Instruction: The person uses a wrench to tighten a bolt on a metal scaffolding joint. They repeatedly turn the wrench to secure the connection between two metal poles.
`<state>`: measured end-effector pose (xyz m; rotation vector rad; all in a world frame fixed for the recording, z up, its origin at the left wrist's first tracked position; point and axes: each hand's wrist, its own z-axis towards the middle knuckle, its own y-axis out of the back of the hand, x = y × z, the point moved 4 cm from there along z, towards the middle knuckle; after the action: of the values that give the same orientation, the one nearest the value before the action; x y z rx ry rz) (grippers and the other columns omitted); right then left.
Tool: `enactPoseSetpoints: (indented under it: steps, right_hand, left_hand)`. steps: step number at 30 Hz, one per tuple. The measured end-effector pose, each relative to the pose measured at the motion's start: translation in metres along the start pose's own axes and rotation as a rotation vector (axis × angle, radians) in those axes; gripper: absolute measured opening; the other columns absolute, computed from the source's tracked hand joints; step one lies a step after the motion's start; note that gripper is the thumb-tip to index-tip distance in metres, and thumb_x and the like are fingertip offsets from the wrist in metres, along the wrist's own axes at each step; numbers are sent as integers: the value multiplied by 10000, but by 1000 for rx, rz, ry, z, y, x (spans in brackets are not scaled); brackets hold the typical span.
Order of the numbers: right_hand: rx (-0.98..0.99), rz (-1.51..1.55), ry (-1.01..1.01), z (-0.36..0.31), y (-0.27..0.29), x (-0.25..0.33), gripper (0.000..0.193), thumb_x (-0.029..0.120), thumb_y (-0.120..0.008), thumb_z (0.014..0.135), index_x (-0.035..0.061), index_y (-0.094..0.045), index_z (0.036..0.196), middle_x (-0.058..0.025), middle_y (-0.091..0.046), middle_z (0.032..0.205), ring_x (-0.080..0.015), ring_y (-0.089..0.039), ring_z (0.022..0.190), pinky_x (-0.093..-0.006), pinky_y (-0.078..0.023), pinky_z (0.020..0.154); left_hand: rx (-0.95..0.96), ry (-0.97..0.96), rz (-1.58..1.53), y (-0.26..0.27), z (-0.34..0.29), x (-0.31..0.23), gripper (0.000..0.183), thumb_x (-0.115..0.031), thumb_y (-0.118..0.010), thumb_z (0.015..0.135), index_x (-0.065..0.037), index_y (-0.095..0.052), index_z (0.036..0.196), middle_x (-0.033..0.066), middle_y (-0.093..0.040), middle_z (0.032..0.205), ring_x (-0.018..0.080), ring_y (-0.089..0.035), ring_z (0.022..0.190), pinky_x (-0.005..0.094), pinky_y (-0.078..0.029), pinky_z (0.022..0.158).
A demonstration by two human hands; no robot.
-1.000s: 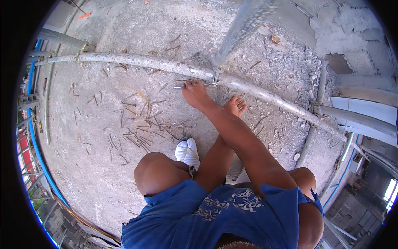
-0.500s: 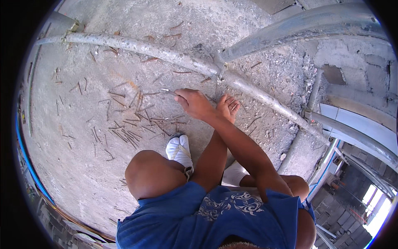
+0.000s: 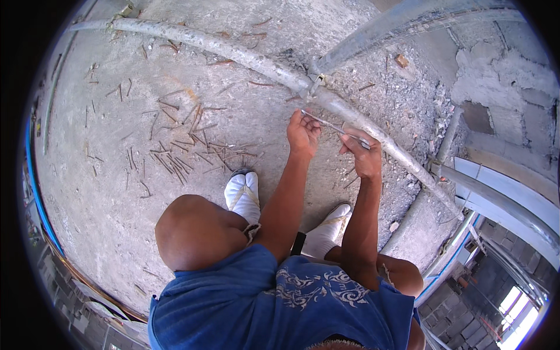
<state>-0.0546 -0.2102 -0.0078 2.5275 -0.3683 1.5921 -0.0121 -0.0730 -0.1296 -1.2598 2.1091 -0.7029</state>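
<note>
A slim, rod-like metal tool point(image 3: 332, 125) stretches between my two hands, above the concrete floor and just on the near side of a galvanised pipe. Its thicker, shiny end sits in my right hand point(image 3: 366, 156), whose fingers are closed round it. At the thin end, my left hand point(image 3: 302, 137) has its fingertips pinched together. Whether a smaller piece is also held there is too fine to make out. To the left of my hands, many rusty nail-like steel pieces point(image 3: 172, 160) lie scattered, with a denser cluster in front of my left foot.
A long pipe point(image 3: 233, 52) runs low across the floor, joined by a clamp point(image 3: 315, 84) to a thicker slanting pipe point(image 3: 408, 26). Rubble point(image 3: 417, 96) and a rough block wall point(image 3: 496, 81) are at the right. My white-covered feet point(image 3: 242, 189) are close below.
My crossed arms have parted. The right hand has swung from the left over to the right with the tool, and the left hand has risen to its thin end. The view has shifted slightly.
</note>
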Motion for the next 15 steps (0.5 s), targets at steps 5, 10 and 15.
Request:
enactPoseSetpoints:
  steps: [5,10,15]
  right_hand:
    - [27,593,-33,-2,18,-49,206,24,-621,890,-30,-654,1086,-154,-672,895,-232,-670,733,-386,-587,675]
    - [118,763,15,0,16,-78,212,48,-589,914,-28,-636,1107,-163,-679,924,-261,-683,815,-441,-592,787]
    - [174,858,74,6,9,-79,236,144,-568,944,-18,-632,1103,-171,-683,951,-261,-684,852,-460,-578,826]
  left_hand:
    - [0,-173,99,-11,-5,-11,273,-298,-614,915,-28,-594,951,41,-591,784,141,-575,627,280,-487,556]
    - [2,-210,91,-24,-17,-11,262,-280,-628,912,-22,-596,940,46,-579,795,145,-575,693,300,-518,608]
    - [26,-267,137,-32,-14,-20,241,-252,-628,923,-15,-601,949,51,-578,839,145,-570,749,322,-540,689]
